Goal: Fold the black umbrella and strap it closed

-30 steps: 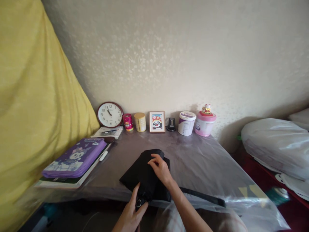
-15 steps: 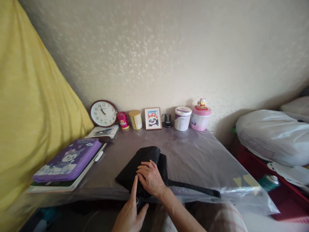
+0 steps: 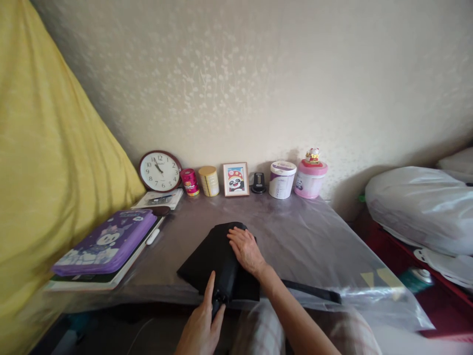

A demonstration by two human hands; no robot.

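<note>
A black folding umbrella (image 3: 223,261) lies collapsed on the near part of the table, its loose cloth panels spread to both sides of the shaft. My left hand (image 3: 201,320) grips its handle at the table's front edge, index finger stretched along it and thumb on the other side. On the upper part of the cloth, my right hand (image 3: 247,250) rests flat with its fingers extended. A black strap (image 3: 314,290) sticks out to the right from behind my right forearm.
A purple case (image 3: 107,244) lies on books at the left. Along the wall stand a clock (image 3: 160,171), two cans, a picture frame (image 3: 235,179), a black stand and two tubs. Clear plastic covers the table (image 3: 295,236). White bags (image 3: 417,207) sit at the right.
My right hand has slid up and right along the umbrella cloth, and the fabric under it looks flatter. My left hand stays at the handle. The view has shifted slightly.
</note>
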